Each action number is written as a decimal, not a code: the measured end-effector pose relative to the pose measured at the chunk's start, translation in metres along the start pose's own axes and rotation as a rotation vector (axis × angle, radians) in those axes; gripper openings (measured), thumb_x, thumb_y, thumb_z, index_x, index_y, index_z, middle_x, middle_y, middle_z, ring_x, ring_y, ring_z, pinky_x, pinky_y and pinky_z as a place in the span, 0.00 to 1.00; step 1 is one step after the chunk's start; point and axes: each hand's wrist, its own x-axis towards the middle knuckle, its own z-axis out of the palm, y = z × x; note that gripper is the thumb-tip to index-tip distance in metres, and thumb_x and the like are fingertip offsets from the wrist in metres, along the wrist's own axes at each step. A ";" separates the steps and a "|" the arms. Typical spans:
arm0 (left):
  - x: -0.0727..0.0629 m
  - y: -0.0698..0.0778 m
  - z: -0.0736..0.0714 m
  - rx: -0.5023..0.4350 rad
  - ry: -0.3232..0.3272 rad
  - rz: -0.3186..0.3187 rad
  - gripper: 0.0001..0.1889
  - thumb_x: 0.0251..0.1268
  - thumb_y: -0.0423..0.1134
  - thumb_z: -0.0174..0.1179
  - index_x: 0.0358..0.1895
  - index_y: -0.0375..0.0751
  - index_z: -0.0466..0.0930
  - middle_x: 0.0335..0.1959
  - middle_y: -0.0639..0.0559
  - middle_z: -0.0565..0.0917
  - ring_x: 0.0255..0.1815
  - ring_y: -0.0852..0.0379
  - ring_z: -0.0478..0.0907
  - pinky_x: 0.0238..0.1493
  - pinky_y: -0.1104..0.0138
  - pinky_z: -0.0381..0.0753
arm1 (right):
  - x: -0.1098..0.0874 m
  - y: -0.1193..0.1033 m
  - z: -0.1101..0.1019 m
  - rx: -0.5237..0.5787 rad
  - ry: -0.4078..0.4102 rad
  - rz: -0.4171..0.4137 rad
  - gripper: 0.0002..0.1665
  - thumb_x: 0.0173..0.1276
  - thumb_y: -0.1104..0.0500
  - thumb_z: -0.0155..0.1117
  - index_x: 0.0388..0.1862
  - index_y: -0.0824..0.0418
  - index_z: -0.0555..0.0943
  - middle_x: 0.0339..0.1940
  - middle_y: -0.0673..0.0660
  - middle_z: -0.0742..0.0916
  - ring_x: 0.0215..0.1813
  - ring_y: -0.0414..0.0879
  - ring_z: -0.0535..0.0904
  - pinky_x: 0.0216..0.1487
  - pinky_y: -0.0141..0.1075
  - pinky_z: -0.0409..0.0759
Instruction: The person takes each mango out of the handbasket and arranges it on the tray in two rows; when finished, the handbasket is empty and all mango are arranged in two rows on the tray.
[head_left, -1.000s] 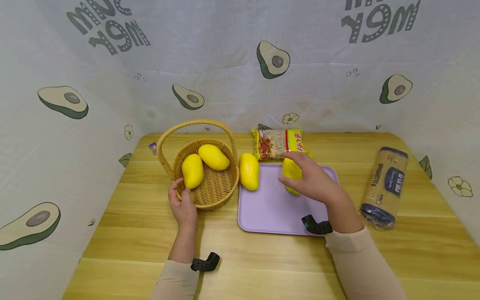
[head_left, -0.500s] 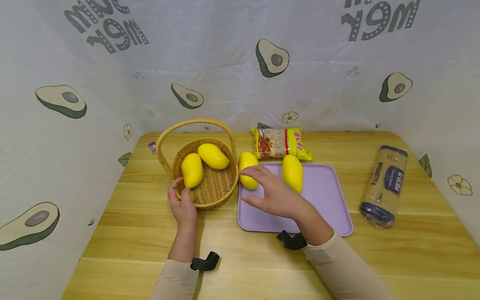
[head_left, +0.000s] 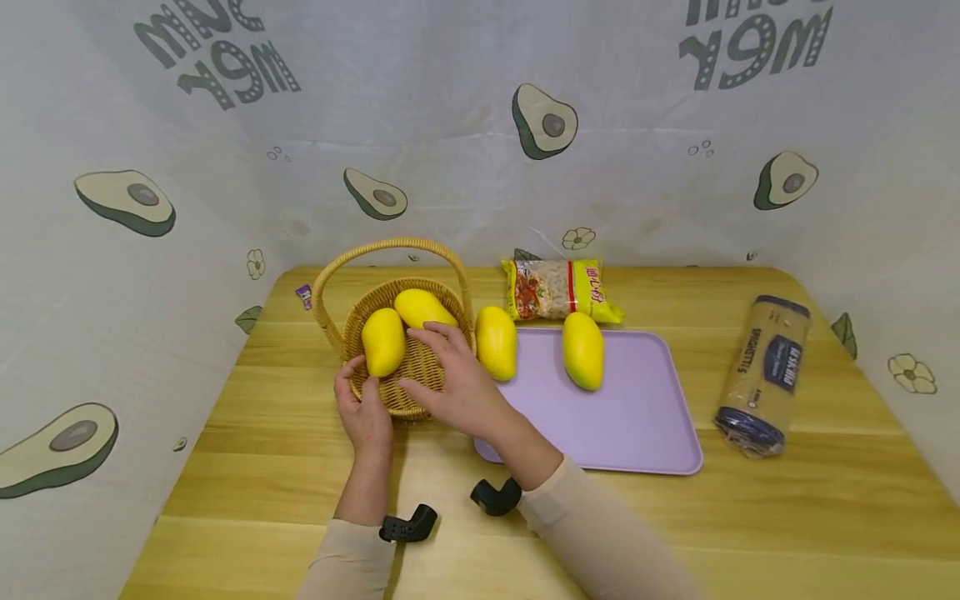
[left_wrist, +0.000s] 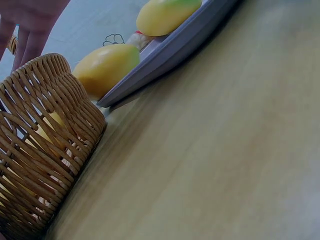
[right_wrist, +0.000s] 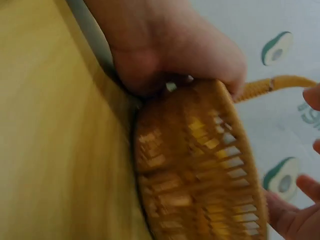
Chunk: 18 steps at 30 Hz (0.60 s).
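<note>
My left hand (head_left: 367,421) grips the near left rim of a wicker basket (head_left: 401,410) with a tall arched handle. Inside the basket lie two yellow mangoes (head_left: 383,343), side by side toward the left and back. My right hand (head_left: 468,392) hovers over the basket's right side, fingers spread and holding nothing. In the right wrist view, my left hand (right_wrist: 175,50) is against the basket wall (right_wrist: 200,165). On a lilac tray (head_left: 637,417), one mango (head_left: 496,343) sits at the left edge and another mango (head_left: 582,352) near the back middle.
Behind the tray lies a yellow food packet (head_left: 558,290). A spaghetti pack (head_left: 765,375) lies at the right of the wooden table (head_left: 247,467). Far left is a small purple wrapper (head_left: 303,296). Avocado-printed cloth (head_left: 450,192) hangs around the table's back and sides.
My right hand has swept left from over the tray's right mango, past the left mango, to above the basket. My left hand has stayed on the rim; the mangoes have not moved.
</note>
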 end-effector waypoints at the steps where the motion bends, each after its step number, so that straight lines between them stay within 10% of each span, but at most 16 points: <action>1: 0.000 0.000 0.000 -0.002 -0.002 -0.003 0.18 0.70 0.34 0.49 0.61 0.44 0.72 0.77 0.51 0.64 0.83 0.51 0.52 0.83 0.51 0.48 | 0.004 0.000 0.006 0.010 0.008 0.025 0.41 0.68 0.47 0.70 0.77 0.51 0.67 0.79 0.58 0.65 0.75 0.57 0.69 0.71 0.58 0.73; 18: 0.000 0.001 0.001 -0.050 0.019 0.028 0.15 0.70 0.35 0.53 0.58 0.43 0.75 0.76 0.47 0.67 0.81 0.50 0.54 0.83 0.51 0.48 | 0.068 -0.001 0.057 -0.015 0.011 0.155 0.42 0.71 0.40 0.64 0.80 0.44 0.63 0.84 0.57 0.60 0.80 0.60 0.64 0.73 0.59 0.70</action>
